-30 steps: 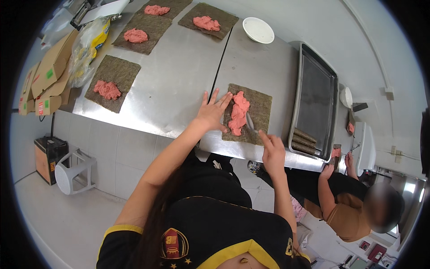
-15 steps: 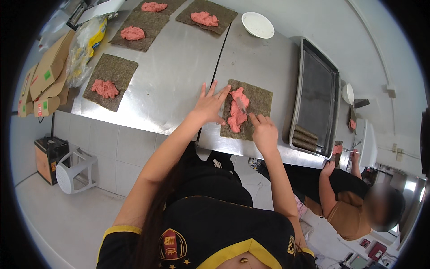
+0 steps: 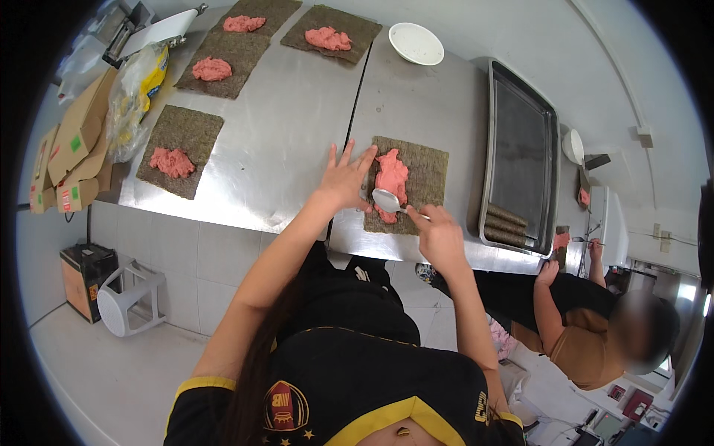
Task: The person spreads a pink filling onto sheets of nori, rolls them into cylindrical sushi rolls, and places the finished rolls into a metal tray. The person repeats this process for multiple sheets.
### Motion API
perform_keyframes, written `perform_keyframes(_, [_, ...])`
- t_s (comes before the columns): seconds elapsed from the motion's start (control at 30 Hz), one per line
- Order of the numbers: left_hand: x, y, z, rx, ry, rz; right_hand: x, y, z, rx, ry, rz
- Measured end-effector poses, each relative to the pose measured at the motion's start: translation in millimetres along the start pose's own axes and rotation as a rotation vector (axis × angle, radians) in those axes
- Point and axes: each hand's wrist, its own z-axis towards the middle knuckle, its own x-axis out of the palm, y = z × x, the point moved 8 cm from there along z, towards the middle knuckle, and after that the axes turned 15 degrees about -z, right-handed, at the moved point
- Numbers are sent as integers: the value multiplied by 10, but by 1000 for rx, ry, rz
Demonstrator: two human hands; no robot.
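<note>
The right hand [image 3: 442,236] has its grip closed on the handle of a spoon [image 3: 386,199], whose bowl sits over the lower part of a pink paste [image 3: 392,172]. The paste lies in a long strip along the left half of a dark seaweed sheet [image 3: 427,175], flat on the metal worktop [image 3: 279,134]. The left hand [image 3: 344,181] is spread palm down at that sheet's left edge, its grip open and holding nothing. To the right stands a deep metal tray [image 3: 520,149] with dark rolls [image 3: 506,227] side by side at its near end. Beyond the sheet is a white bowl [image 3: 415,43]. Leftward lie four other seaweed sheets [image 3: 195,130], each bearing a pink mound [image 3: 172,162], near a plastic bag [image 3: 126,111] and folded cardboard [image 3: 78,141]. Past the tray, a co-worker's hand [image 3: 547,273] is beside another filled sheet [image 3: 561,253].
</note>
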Motion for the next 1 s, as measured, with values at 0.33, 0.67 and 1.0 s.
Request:
perform_keyframes(0.33, [-75, -10, 51, 65, -38, 13, -20, -496, 549, -157, -78, -246])
perform_keyframes(0.67, [-148, 15, 52, 108, -106, -36, 246, -491, 801, -216, -72, -267])
perform_keyframes(1.0, [-128, 35, 56, 94, -105, -69, 380, -512, 876, -120, -37, -238])
